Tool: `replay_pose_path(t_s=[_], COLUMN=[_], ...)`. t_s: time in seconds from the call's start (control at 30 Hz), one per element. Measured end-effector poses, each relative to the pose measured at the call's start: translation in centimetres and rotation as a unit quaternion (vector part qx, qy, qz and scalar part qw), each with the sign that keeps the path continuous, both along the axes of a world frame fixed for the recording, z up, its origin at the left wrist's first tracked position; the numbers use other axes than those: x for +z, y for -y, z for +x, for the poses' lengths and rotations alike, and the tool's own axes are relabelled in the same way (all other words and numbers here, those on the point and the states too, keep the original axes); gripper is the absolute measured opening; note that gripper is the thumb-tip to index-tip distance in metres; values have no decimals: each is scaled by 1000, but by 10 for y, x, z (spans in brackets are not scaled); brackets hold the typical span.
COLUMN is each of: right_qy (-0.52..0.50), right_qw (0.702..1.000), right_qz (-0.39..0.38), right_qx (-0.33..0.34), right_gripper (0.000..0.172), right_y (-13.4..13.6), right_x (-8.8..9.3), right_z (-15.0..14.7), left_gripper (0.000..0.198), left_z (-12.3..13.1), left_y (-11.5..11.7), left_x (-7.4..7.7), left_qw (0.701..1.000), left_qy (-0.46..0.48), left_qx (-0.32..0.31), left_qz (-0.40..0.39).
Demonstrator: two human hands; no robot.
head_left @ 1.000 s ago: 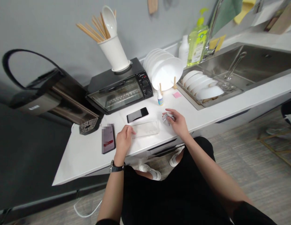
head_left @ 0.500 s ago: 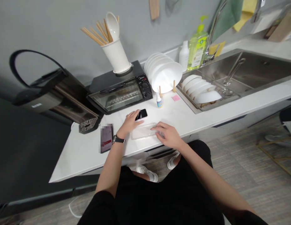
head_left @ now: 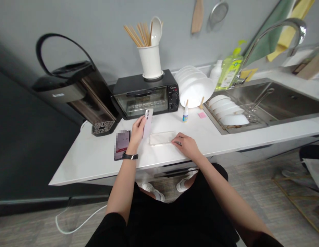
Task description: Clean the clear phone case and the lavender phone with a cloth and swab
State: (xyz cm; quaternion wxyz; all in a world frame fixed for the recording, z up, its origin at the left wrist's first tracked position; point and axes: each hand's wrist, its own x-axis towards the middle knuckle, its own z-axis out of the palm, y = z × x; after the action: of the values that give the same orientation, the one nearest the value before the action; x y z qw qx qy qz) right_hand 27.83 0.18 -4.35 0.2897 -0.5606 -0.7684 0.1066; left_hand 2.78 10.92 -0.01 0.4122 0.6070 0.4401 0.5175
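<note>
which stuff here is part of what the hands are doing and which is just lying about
Likely in use:
phone, held in the left hand
clear case, at the right hand

Likely just there:
second phone
small bottle, untouched, so uncertain
pink note
plates
bowls
oven

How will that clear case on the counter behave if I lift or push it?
The clear case looks thin and see-through, so it is probably light and may flex slightly. It lies flat, so a push would likely slide it over the smooth-looking counter rather than tip it.
</note>
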Motion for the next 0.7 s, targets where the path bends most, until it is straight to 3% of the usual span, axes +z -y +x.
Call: replay_pose_path(t_s=[0.07,0.17,0.27,0.37,0.43,0.57,0.7], right_qy=[2,-54,-236,-349,-358,-352,-331], right_qw=[1000,998,972,932,923,927,935], right_qz=[6,30,7,-92,-133,-128,-108], right_qx=[-13,-22,3,38,40,-8,-69], right_gripper=[24,33,48,55,57,57,55], right_y=[-14,-29,-30,-23,-17,-11,-11], right_x=[2,4,5,4,3,-1,-7], right_z=[-8,-26,-42,-47,-43,-25,-9], left_gripper=[75,82,74,62,59,56,77], left_z=[-4,-10,-13,-9,-3,7,8], left_y=[20,52,76,86,88,92,109], left_x=[2,-1,-9,-16,-18,-15,-16], left_qw=[989,958,939,926,932,959,944], left_qy=[100,155,144,87,21,-160,-312], left_qx=[-35,-96,-159,-230,-240,-169,-106], left_qz=[-105,-220,-270,-287,-269,-159,9])
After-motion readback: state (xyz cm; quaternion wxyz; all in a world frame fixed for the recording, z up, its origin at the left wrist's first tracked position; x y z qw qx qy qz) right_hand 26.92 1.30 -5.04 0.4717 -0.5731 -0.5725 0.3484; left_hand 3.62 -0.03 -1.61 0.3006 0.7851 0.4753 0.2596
